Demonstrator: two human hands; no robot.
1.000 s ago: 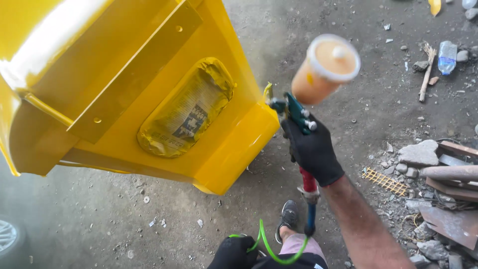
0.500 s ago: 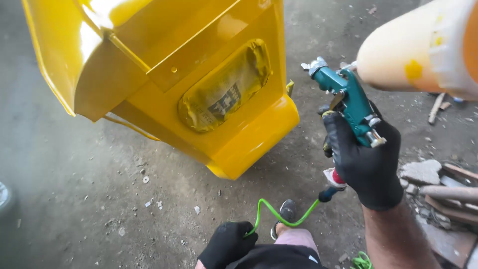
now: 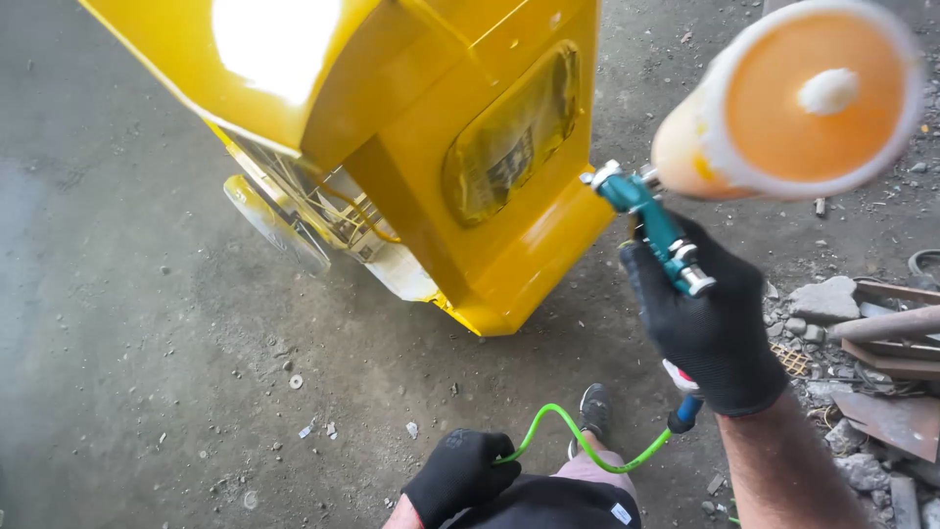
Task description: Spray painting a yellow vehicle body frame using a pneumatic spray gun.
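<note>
My right hand (image 3: 710,318), in a black glove, grips a teal spray gun (image 3: 651,230) whose nozzle points at the lower right corner of a glossy yellow metal casing (image 3: 421,127). A white paint cup (image 3: 783,103) smeared with yellow and orange sits on top of the gun, close to the camera. A thin green air hose (image 3: 578,441) loops from the gun's base down to my left hand (image 3: 460,475), also gloved in black, which is closed on the hose near my knee. A taped-over oval patch (image 3: 509,137) shows on the casing's side.
The casing stands tilted on a dusty concrete floor (image 3: 147,372), with a wheel (image 3: 274,225) and unpainted parts under it. Stones, rusty metal bars (image 3: 886,338) and debris lie at the right. My shoe (image 3: 592,411) is on the floor below the hose.
The view has shifted so the casing's underside and wheel now show. My right hand has tilted the gun so the cup's open top faces the camera; my left hand stays on the hose.
</note>
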